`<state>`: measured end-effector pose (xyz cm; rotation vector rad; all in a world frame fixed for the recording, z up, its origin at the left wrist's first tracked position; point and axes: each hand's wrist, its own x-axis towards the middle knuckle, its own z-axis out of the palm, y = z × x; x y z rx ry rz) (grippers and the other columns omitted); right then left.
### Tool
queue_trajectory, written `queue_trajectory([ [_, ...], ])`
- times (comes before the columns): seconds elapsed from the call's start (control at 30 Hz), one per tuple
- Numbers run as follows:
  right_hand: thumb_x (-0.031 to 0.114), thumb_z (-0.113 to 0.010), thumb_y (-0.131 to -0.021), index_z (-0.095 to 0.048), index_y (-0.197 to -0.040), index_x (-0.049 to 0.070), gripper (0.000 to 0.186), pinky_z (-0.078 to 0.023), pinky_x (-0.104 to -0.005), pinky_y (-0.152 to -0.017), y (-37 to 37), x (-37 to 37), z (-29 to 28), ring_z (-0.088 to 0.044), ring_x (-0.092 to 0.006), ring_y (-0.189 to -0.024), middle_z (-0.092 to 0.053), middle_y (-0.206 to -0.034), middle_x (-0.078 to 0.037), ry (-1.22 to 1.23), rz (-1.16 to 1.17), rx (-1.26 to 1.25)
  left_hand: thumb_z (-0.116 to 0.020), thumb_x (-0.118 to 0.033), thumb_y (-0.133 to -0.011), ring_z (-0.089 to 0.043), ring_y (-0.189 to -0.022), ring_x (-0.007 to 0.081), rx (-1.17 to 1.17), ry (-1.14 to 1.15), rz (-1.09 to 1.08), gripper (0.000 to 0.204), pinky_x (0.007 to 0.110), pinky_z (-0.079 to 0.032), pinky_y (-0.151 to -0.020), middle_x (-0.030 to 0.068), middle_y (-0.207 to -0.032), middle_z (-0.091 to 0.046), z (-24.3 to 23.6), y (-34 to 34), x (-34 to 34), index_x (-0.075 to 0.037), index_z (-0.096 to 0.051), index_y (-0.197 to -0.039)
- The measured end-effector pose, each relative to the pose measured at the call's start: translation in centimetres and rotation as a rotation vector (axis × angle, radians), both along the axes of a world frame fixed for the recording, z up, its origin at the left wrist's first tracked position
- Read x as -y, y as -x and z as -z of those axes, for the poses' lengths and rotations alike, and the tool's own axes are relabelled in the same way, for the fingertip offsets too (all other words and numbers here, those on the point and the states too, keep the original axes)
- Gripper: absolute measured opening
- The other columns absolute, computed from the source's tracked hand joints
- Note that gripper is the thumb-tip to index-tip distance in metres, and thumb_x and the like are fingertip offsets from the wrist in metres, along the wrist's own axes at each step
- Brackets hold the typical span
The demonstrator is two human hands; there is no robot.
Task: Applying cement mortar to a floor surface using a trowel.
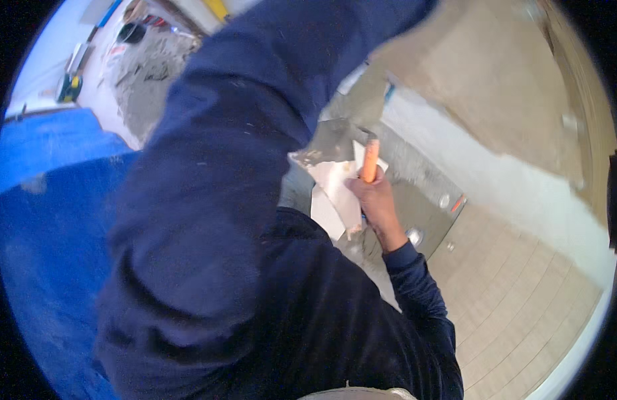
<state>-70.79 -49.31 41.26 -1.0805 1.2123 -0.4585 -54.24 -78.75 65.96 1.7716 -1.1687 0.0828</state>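
Observation:
My right hand is closed around the orange handle of what looks like a trowel, with a grey metal blade partly visible at its upper left. Broken white board or tile pieces lie just left of and behind that hand, and I cannot tell whether it also grips one. Grey mortar or concrete spreads beneath them. My left arm in a dark blue sleeve rises across the middle to the top edge, its hand out of sight and the sleeve hiding much of the work area.
A blue sheet covers the left side. At upper left are a dark bucket, a grey mortar heap and a green-yellow object. Beige tiling, a white band and a beige surface fill the right.

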Motion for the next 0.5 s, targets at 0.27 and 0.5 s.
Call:
queue_trajectory([
  [0.27,0.012,-0.072,-0.074,-0.055,-0.095,0.002,0.029,-0.046,-0.0304,-0.066,-16.4,10.0,1.8,-0.054,-0.0143,-0.072,-0.056,-0.081,-0.004,0.252,-0.561,-0.270,-0.066,-0.021,-0.074,-0.011,-0.139,0.0566,-0.112,0.274,0.316,0.088,0.054,-0.037,-0.107,0.0394,-0.150,-0.009,3.5,2.3,-3.4,0.016,-0.023,-0.141],
  [0.5,0.013,-0.075,-0.071,-0.054,-0.099,0.001,0.036,-0.046,-0.0291,-0.066,-25.1,14.5,4.0,-0.054,-0.0134,-0.073,-0.056,-0.083,-0.003,0.142,-0.797,-0.150,-0.072,-0.022,-0.072,-0.034,-0.134,0.0441,-0.247,0.395,0.728,0.073,0.049,-0.037,-0.106,0.0293,-0.147,-0.027,8.4,-4.8,-10.4,0.000,-0.043,-0.135],
])
